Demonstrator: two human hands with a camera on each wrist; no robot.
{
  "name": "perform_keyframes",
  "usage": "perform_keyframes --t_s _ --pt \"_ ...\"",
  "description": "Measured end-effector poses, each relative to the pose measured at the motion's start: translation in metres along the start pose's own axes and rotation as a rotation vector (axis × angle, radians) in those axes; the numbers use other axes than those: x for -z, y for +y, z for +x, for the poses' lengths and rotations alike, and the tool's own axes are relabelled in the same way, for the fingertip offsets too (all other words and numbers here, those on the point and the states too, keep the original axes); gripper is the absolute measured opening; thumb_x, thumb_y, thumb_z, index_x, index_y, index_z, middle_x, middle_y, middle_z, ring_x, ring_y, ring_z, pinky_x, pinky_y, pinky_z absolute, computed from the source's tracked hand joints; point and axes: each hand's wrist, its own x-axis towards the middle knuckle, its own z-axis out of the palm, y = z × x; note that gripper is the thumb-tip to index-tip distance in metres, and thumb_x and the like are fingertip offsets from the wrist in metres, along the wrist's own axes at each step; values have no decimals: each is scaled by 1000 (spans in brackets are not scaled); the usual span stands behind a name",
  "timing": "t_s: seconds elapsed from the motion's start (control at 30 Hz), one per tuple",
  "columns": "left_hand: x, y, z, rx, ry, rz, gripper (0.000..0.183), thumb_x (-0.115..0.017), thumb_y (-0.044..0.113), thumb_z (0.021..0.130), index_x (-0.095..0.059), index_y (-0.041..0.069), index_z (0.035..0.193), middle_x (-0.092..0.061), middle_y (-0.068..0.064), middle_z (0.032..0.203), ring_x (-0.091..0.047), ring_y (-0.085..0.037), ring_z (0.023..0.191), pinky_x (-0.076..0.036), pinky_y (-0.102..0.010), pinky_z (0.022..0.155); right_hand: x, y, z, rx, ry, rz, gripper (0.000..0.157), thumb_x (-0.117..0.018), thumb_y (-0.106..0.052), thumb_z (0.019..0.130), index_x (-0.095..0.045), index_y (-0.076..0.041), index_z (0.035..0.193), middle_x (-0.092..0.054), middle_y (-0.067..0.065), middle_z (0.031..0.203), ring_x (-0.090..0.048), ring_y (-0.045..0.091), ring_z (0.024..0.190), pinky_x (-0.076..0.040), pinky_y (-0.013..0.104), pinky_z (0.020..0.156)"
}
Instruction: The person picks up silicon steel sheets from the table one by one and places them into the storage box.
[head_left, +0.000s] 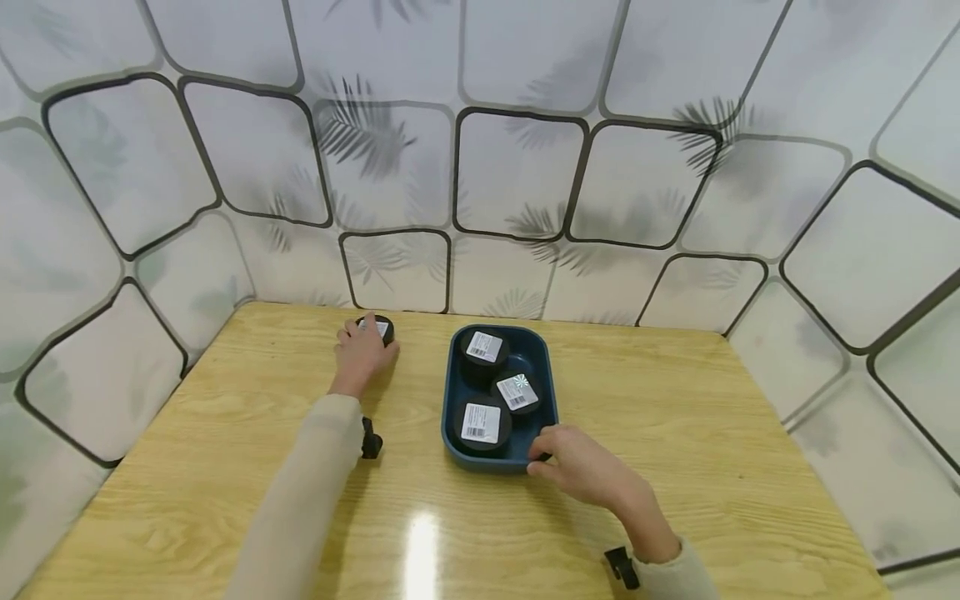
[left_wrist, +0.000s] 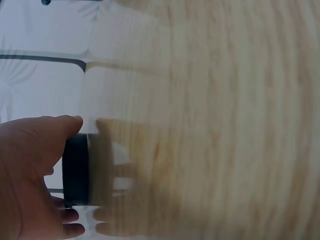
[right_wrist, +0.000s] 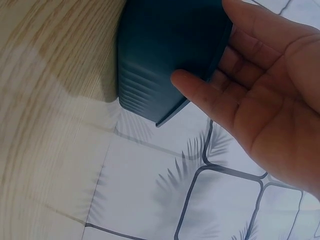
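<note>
Near the back edge of the table, my left hand (head_left: pixel 362 357) grips a short black cylinder (head_left: pixel 385 326) with a white label on top. In the left wrist view the thumb lies on one side of the black cylinder (left_wrist: pixel 76 170) and the fingers on the other. My right hand (head_left: pixel 581 467) pinches the near right corner of a dark blue plastic bin (head_left: pixel 480 464). Seen from the right wrist, fingers wrap over the rim of the bin (right_wrist: pixel 150 65). Inside the bin lie a back black cylinder (head_left: pixel 483 346), a middle one (head_left: pixel 517 392) and a front one (head_left: pixel 481 423), all labelled.
The light wooden table (head_left: pixel 660 417) extends around the bin on both sides. A patterned wall covering (head_left: pixel 517 175) closes off the back and sides. Small black wrist mounts sit on the left (head_left: pixel 371 440) and right (head_left: pixel 622 567) sleeves.
</note>
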Motion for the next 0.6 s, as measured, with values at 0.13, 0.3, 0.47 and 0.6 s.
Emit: perform_keyframes --t_s 0.13,0.3,0.47,0.6 --pt "-1 -6 1 22 18 -24 75 -50 39 102 -15 -5 152 -23 -44 143 -24 -59 133 -29 -67 104 -1 0 0 -9 -3 8 6 -70 -14 92 -74 -10 95 -63 -7 90 -59 16 86 -50 32 76" --pt "0 -12 1 24 38 -33 77 -51 40 101 -15 -7 151 -26 -42 142 -27 -58 132 -30 -68 104 -2 -1 1 -15 -3 11 6 -70 -14 92 -74 -10 95 -63 -7 90 -60 17 86 -51 32 76" --pt "-1 -15 1 46 59 -51 84 -56 42 99 -13 -12 147 -29 -41 141 -30 -56 131 -31 -66 104 -2 -1 1 -22 -5 7 7 -70 -14 92 -74 -10 96 -63 -7 91 -59 15 86 -51 33 76" --pt "-1 -17 0 69 48 -38 87 -58 45 97 -17 -16 145 -31 -40 139 -32 -55 129 -31 -65 104 -1 0 1 -23 -8 -1 8 -69 -14 93 -74 -10 97 -63 -7 91 -57 11 85 -51 33 76"
